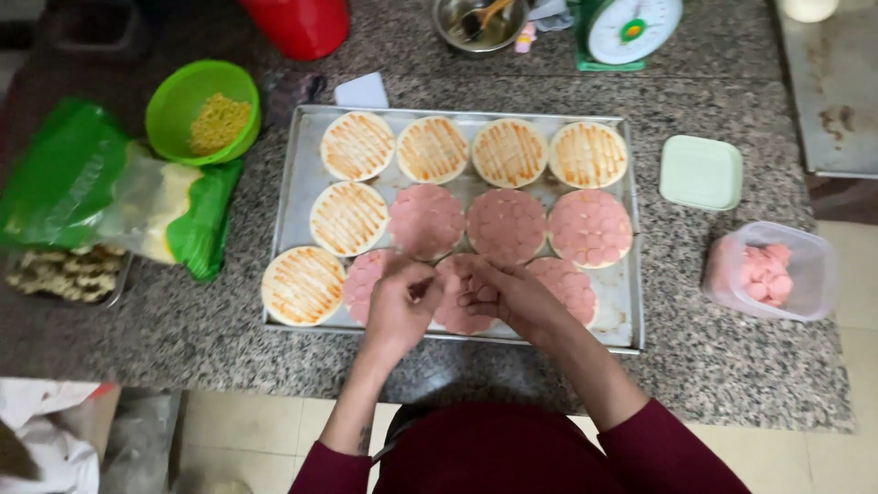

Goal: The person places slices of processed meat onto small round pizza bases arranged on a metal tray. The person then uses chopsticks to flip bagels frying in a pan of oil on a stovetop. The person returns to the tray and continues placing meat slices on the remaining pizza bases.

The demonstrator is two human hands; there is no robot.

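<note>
Both hands meet at lower centre of the frame over the metal tray (293, 146): the left hand (400, 306) and right hand (501, 295) are curled, fingertips pinching pink sausage slices (455, 311) on a bottom-row dough round. A plastic tub (805, 274) of slices stands on the table (713, 366) at right.

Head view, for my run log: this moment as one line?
hands: left hand, right hand | over: baking tray | touching: pink sausage slices

I see a baking tray (631, 274) in the middle of the counter (732, 366), holding three rows of round bases (358, 145). My hands (398, 306) (498, 295) meet over the near row. Left of the tray sit a bowl of corn (203, 112) and a bag (101, 187). To its right lie a lid (701, 172) and, nearer me, a tub of sausage slices (771, 272). Behind the tray stands a kitchen scale (631, 27).
</note>
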